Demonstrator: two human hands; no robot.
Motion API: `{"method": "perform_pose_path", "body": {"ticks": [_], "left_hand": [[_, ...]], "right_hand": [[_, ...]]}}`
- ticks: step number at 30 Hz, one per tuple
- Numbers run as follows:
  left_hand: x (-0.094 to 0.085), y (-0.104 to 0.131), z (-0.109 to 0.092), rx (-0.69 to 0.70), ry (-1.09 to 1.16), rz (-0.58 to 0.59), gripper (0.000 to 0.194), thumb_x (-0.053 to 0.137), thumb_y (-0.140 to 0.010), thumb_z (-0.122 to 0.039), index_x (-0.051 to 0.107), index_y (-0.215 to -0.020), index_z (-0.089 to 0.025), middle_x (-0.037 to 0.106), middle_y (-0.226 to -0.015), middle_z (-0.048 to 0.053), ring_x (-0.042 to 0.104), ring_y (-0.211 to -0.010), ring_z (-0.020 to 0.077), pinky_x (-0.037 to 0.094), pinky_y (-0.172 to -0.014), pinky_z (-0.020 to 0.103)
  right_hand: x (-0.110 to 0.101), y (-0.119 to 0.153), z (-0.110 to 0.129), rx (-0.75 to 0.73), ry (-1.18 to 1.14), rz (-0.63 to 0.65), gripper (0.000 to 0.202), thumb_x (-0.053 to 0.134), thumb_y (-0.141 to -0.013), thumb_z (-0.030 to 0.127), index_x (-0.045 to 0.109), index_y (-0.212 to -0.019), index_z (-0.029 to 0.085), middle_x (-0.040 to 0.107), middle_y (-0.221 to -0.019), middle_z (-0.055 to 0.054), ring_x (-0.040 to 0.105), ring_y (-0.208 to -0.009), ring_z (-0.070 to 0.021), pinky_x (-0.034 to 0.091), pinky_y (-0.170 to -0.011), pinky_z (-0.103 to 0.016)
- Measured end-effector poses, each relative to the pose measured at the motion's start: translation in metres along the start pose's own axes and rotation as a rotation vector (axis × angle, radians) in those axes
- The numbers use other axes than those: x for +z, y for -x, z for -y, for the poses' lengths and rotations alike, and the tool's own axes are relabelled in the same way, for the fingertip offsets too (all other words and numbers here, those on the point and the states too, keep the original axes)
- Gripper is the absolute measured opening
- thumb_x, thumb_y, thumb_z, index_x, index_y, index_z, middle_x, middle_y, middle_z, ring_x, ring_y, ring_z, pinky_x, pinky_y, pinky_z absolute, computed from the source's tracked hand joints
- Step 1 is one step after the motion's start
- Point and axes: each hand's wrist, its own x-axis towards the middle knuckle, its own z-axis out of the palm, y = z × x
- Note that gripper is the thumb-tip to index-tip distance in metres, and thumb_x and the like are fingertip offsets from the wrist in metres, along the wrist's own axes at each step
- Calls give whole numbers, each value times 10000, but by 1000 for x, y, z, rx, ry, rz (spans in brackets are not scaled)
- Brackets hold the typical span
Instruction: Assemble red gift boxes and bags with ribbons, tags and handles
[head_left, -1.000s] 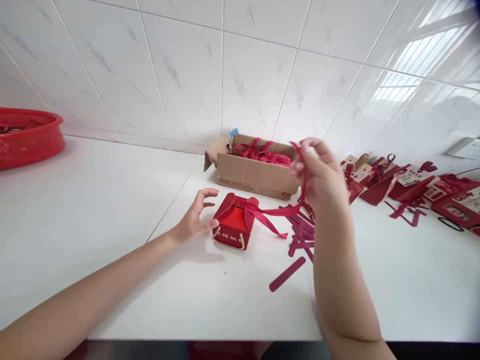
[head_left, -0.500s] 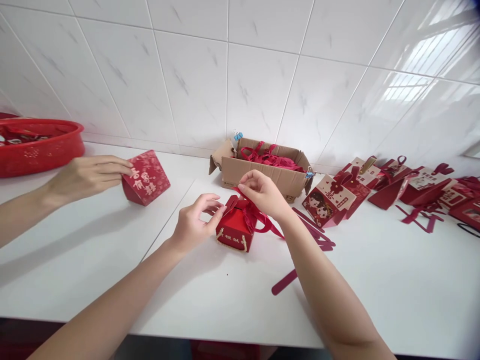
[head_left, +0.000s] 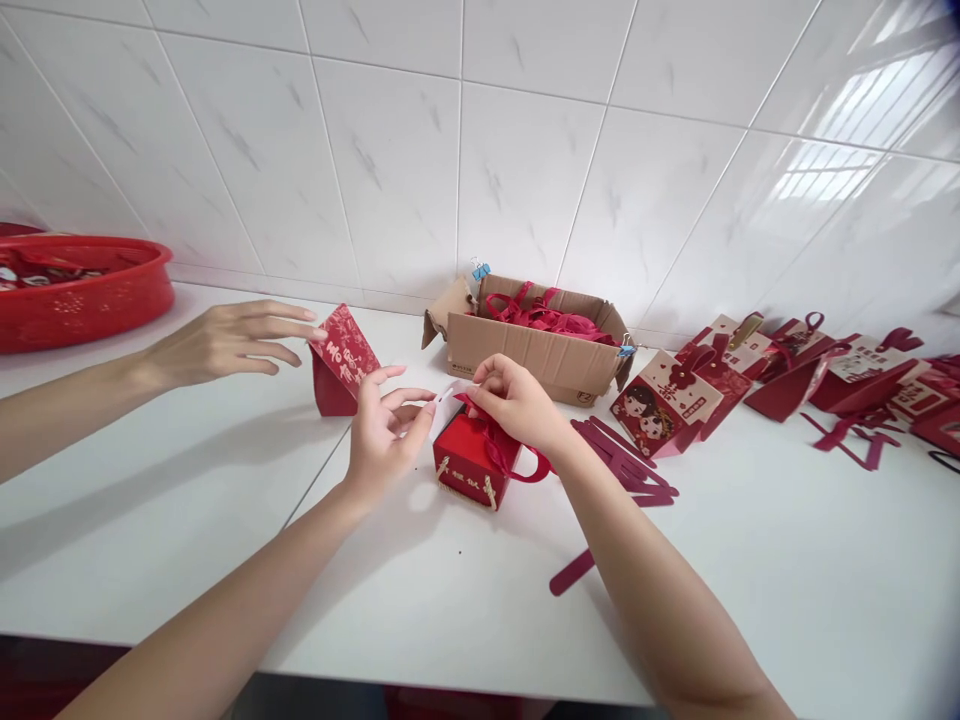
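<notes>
In the middle of the white table stands a small red gift box (head_left: 472, 465) with gold lettering and a gold rope pattern on its front. Its top is partly opened, and a flap (head_left: 448, 408) shows its white inner side. My left hand (head_left: 386, 430) pinches the edge of this flap between thumb and fingertips, with the other fingers loosely curled. Above the box my right hand (head_left: 514, 400) is closed on a red ribbon (head_left: 534, 468), which trails down the box's right side. The right fingertips partly hide the box top.
At left, another person's hand (head_left: 225, 345) reaches toward a red patterned box (head_left: 343, 365). Behind stands a cardboard box (head_left: 517, 355) of red ribbons. Several decorated boxes (head_left: 660, 400) line the right, near dark red strips (head_left: 626, 460). A red basket (head_left: 90, 300) stands far left.
The top of the gift box has opened, baring the flap's white inside. The other person's patterned box has moved right, and that hand's fingers have spread away from it.
</notes>
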Motion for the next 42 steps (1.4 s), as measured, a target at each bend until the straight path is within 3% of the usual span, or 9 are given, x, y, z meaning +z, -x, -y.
{"method": "perform_pose_path", "body": {"ticks": [4, 12, 16, 21, 33, 35, 39, 42], "left_hand": [[0, 2, -4, -21, 45, 30, 487, 683, -784, -297, 362, -1146, -240, 685, -933, 38, 673, -660, 143, 543, -637, 286], [2, 10, -8, -4, 147, 104, 508, 669, -815, -346, 350, -1193, -233, 662, -1042, 75, 647, -715, 128, 534, -711, 304], [4, 5, -5, -179, 287, 117, 336, 600, -846, -488, 466, -978, -210, 591, -887, 13, 608, -691, 129, 503, -550, 248], [8, 4, -8, -449, 465, 262, 381, 592, -837, -536, 452, -770, -188, 479, -646, -38, 456, -506, 83, 360, -407, 186], [4, 3, -17, -497, 556, 388, 362, 718, -757, -437, 498, -676, -161, 439, -597, -47, 395, -493, 55, 352, -463, 174], [3, 3, -17, -501, 545, 385, 335, 721, -759, -400, 507, -669, -159, 432, -580, -50, 391, -487, 53, 345, -464, 172], [-1, -1, -18, -476, 529, 356, 303, 703, -784, -382, 517, -680, -165, 477, -618, -35, 436, -522, 67, 341, -469, 181], [-7, -11, -24, -387, 509, 312, 257, 695, -793, -387, 573, -722, -172, 531, -690, -13, 498, -578, 90, 366, -489, 202]], "right_hand": [[7, 0, 1, 16, 30, -14, 138, 541, -858, 312, 424, -846, 240, 663, -662, 31, 628, -652, -144, 455, -636, -270], [14, 2, 5, -16, 21, 20, 145, 549, -855, 268, 416, -803, 241, 675, -692, 33, 662, -715, -145, 482, -749, -303], [12, 3, 6, -36, 30, 65, 149, 581, -839, 270, 450, -781, 230, 688, -720, 21, 667, -726, -144, 480, -729, -288], [12, 3, 5, -64, 43, 123, 179, 646, -804, 297, 487, -775, 218, 683, -693, 27, 652, -700, -140, 468, -691, -271], [8, 1, 0, -102, -37, 140, 333, 718, -737, 455, 499, -784, 209, 639, -682, 31, 606, -671, -131, 464, -664, -272], [7, 1, -1, -134, 15, 106, 356, 730, -721, 474, 519, -825, 206, 646, -758, 12, 605, -712, -135, 481, -699, -288], [1, 3, 1, -205, 178, 74, 547, 789, -653, 486, 560, -1071, 217, 625, -1126, -66, 604, -1001, -193, 495, -855, -341], [-14, 8, 8, -207, 258, 133, 550, 719, -734, 517, 565, -1176, 229, 584, -1265, -88, 560, -1153, -232, 476, -934, -379]]}}
